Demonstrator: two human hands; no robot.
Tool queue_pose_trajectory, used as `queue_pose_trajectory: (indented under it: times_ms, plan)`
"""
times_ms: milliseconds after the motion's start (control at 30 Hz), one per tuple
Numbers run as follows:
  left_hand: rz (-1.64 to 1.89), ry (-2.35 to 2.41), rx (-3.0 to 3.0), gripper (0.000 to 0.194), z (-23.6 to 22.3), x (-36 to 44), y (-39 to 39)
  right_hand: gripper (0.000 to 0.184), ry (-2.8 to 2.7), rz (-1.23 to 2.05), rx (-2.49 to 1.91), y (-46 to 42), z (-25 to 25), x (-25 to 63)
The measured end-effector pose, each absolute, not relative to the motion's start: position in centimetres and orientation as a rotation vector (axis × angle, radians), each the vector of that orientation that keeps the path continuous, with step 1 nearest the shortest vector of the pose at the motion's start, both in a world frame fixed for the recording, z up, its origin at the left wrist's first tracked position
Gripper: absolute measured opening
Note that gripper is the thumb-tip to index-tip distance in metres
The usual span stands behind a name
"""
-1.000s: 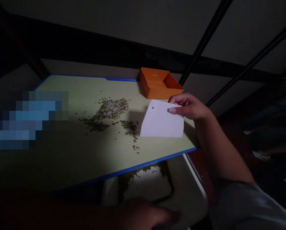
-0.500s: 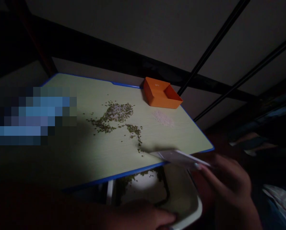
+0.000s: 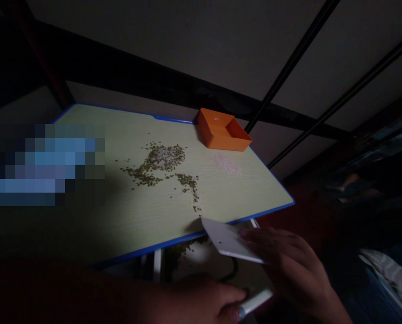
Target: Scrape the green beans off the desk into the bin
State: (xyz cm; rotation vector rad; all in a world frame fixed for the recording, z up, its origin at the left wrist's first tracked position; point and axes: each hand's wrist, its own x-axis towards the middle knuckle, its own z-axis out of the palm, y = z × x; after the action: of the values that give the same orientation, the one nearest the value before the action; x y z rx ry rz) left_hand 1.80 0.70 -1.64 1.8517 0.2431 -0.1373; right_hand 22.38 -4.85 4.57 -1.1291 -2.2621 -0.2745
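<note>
White plastic is seen at the near edge of the tabletop in the head view: a flat scraper card is pinched at its right end by the right hand. The card is tilted, and its left corner sits just past the blue rim. Below the rim a pale tray is gripped at its edge by the left hand. A few green beans are already seen in it.

More green beans are spread in a loose trail on the tabletop, mixed with white grains. A small white pile lies apart from them, near the orange box.

Beans could be lost here. If the tray is not kept right under the rim, beans may drop past it to the floor. If the card is swept too fast, round beans may roll away sideways. The room is dark, so stray beans may be missed. The white pile could also be mixed in by a wide sweep.
</note>
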Motion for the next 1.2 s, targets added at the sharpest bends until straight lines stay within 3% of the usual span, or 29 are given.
queue_pose_trajectory:
  times_ms: [400, 700, 967, 1200]
  plan:
    - [-0.094, 0.224, 1.931, 0.03, -1.2, 1.6, 0.8, 0.023, -2.28, -0.446, -1.121, -4.4, 4.6, 21.7]
    - [-0.042, 0.249, 1.856, 0.031, -1.8, 2.1, 0.4, 0.019, -2.26, -0.373, -1.078, -3.8, 4.7, 20.5]
    - [-0.035, 0.285, 1.799, 0.029, 0.1, 1.8, 0.7, 0.026, -2.271, -0.534, -1.096, -3.9, 5.1, 19.5]
    - [0.011, 0.246, 1.818, 0.028, -1.6, 2.0, 0.5, 0.023, -2.307, -0.537, -1.093, -3.7, 4.8, 20.0]
